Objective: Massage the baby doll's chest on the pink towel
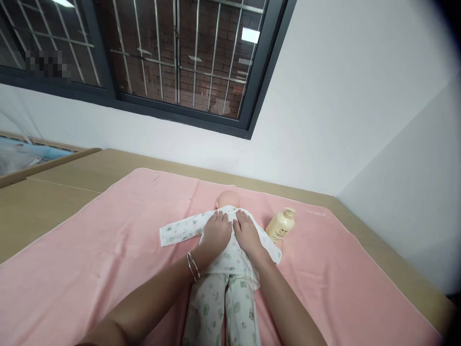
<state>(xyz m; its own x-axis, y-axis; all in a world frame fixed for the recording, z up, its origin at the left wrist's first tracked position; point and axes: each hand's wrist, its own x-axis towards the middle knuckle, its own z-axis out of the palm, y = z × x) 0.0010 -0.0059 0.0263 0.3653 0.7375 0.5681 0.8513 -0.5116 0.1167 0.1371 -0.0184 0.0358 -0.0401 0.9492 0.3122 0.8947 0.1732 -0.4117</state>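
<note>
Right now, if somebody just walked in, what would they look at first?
Most likely the baby doll in printed pyjamas, lying in the middle of the pink towel, with the left hand and right hand pressed flat on its chest. Next, the cream pump bottle lying just right of the doll, and the big barred window on the wall above.

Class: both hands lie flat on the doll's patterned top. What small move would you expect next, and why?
Probably smoothing outward: the left hand and right hand rest palms down, side by side on the chest of the doll, whose top looks rumpled, one sleeve spread on the pink towel.
</note>
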